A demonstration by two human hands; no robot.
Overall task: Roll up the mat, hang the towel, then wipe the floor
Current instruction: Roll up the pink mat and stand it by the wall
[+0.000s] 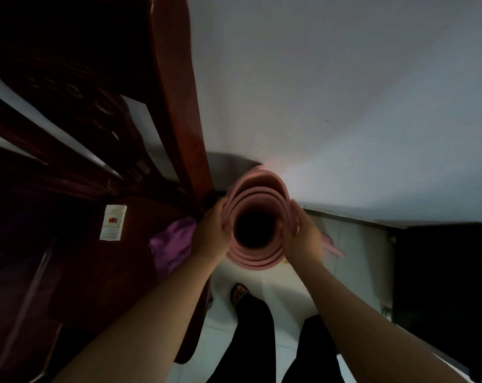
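Observation:
A pink mat [257, 193], rolled into a loose tube, stands upright on end by the white wall, and I look straight down its dark hollow core. My left hand [210, 233] grips the roll's left side. My right hand [303, 234] grips its right side, fingers curled over the outer layers. A purple cloth [173, 244], maybe the towel, lies on the dark wooden seat just left of my left hand. A loose pink edge [334, 249] shows past my right wrist, low by the floor.
A dark carved wooden chair [179, 106] fills the left side, its backrest leaning by the roll. A small white packet [113, 223] lies on its seat. A black cabinet [441, 286] stands at the right. My legs and a sandalled foot [239, 293] stand on the white tiled floor [356, 261].

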